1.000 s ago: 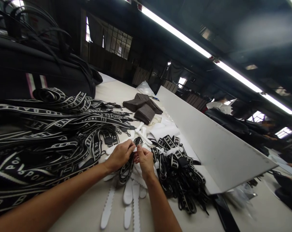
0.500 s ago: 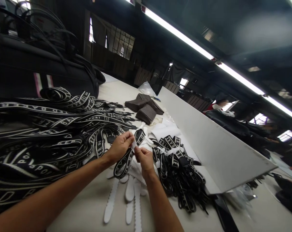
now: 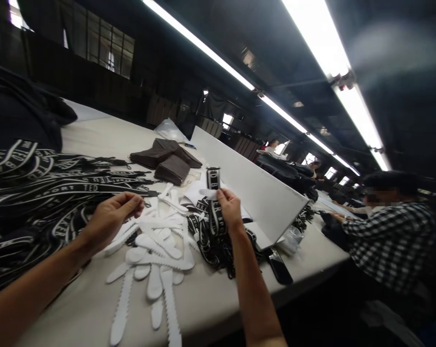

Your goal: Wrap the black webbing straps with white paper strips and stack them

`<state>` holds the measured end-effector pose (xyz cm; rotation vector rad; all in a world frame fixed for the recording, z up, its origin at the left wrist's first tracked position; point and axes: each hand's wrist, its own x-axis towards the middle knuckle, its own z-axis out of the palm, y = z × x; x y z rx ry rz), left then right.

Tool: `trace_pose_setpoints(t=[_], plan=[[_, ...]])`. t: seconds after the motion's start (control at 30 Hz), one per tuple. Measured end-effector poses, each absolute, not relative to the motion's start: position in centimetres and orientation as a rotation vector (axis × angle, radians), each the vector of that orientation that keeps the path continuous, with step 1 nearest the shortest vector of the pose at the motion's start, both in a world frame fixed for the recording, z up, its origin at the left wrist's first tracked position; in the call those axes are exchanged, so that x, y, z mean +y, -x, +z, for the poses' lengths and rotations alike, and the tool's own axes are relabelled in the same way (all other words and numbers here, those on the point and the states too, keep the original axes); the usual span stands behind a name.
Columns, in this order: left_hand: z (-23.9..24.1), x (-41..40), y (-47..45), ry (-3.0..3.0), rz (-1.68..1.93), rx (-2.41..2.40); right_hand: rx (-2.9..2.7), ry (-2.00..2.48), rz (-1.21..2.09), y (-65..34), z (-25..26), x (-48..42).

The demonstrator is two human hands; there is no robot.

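Observation:
My right hand [image 3: 229, 208] is closed on a folded black webbing strap [image 3: 214, 207] with white lettering, wrapped in a white band, lifted over a pile of bundled straps [image 3: 218, 253]. My left hand [image 3: 118, 214] is apart from it, fingers curled together with nothing visible in them. Under and beside the left hand lie several white strips with toothed edges and rounded ends [image 3: 154, 282], heaped loosely on the table. A large heap of loose lettered straps [image 3: 59, 190] spreads out to the left of that hand.
Dark brown pouches [image 3: 172, 168] and a clear plastic bag [image 3: 172, 130] sit farther back. An upright white panel [image 3: 246, 188] slants along the right side of the table [image 3: 105, 140]. A black phone [image 3: 280, 266] lies near the front edge. A person in a checked shirt [image 3: 387, 246] works at right.
My hands have separated: the left let go of the strap and drew left, while the right carried the banded strap over the bundle pile. The view has turned right.

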<state>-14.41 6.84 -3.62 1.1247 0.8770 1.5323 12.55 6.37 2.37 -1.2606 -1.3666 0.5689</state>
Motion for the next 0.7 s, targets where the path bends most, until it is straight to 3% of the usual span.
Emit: trace_pose_setpoints(t=[0.07,0.23,0.3,0.37,0.47,0.53,0.7], plan=[[-3.0,6.5,14.8,-1.184,1.606,0.921,-1.393,1.519,0.369,-16.4,4.4,6.5],[0.7,3.1,18.6,-1.226,1.9,0.946,-1.437,1.695,0.349,-21.3,5.5,7.7],[2.1,0.9,21.3,-1.171,2.107,0.94,-1.456,1.708,0.099,-20.2,4.6,8.2],[2.9,-1.6,23.9,-1.115,2.282,1.038,-1.606,1.547,0.14,-16.6,3.3,7.6],[2.7,-5.0,27.0,-1.038,2.382,1.275,-1.994,1.06,0.778,-7.6,0.8,4.4],[2.0,-6.8,28.1,-1.008,2.354,1.365,-2.266,0.826,0.985,-1.0,-1.0,1.6],[-1.3,-10.3,28.6,-1.087,2.14,1.585,-2.767,0.67,0.463,8.6,-4.2,-2.8]])
